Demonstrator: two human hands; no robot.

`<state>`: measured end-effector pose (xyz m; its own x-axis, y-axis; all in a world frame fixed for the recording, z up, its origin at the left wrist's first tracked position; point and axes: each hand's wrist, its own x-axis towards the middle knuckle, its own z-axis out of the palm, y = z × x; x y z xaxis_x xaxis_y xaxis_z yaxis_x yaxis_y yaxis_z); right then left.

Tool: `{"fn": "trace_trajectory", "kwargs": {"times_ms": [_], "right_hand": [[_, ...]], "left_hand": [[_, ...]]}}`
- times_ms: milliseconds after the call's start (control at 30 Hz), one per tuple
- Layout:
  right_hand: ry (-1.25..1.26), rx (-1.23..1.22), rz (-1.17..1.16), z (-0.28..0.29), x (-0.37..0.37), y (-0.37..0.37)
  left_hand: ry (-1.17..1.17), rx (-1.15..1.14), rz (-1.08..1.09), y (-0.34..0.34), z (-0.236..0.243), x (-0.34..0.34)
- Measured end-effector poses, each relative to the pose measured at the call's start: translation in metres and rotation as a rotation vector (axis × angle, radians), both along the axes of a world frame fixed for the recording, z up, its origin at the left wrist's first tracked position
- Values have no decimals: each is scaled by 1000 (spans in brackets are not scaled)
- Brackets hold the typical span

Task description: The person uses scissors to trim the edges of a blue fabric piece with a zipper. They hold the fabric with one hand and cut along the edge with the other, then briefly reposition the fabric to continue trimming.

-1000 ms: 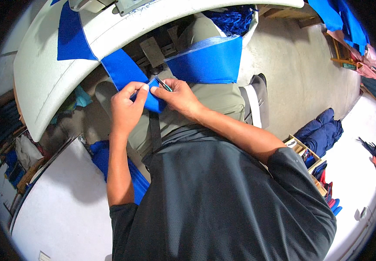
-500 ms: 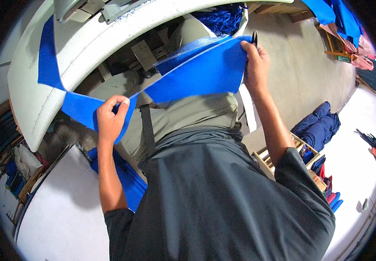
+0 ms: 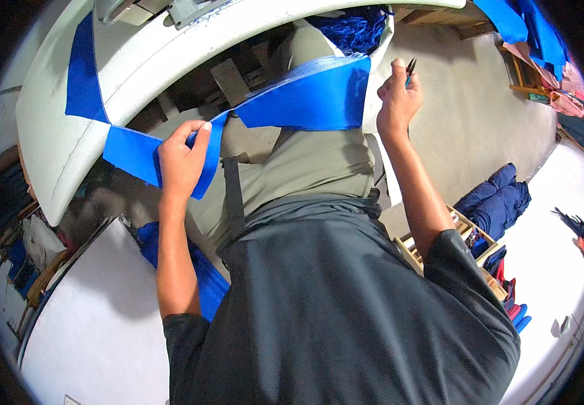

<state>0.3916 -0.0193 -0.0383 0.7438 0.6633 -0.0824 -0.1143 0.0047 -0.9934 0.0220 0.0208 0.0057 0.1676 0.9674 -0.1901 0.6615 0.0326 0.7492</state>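
My left hand is closed, pinching the stitched edge of a blue fabric piece. Joined end to end with it, another blue fabric piece with overlocked edges hangs across my lap, and a third blue piece lies on the white table at the left. In my closed right hand is a pair of small thread snips, dark tips pointing up; most of it is hidden by the fingers. That hand stands apart from the fabric, just right of its end.
A white curved machine table spans the top left, with part of a grey machine on it. Beyond the lap, a pale bag holds blue scraps. Wooden crate and dark blue bundle are at right.
My right hand has let go of the fabric's right end and moved slightly right and down with the snips. The fabric end has swung left; my left hand has risen a little to the right.
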Motion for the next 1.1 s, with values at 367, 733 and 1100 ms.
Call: {"fn": "trace_trajectory", "kwargs": {"times_ms": [367,733,1100], "right_hand": [[767,-538,881,21,-160,-17],[858,-513,884,16,-178,-9],[722,-482,800,20,-178,-23]], "left_hand": [[-42,-39,27,-15,6,2],[-66,-68,20,-22,4,3],[-71,4,5,-24,6,8]]}}
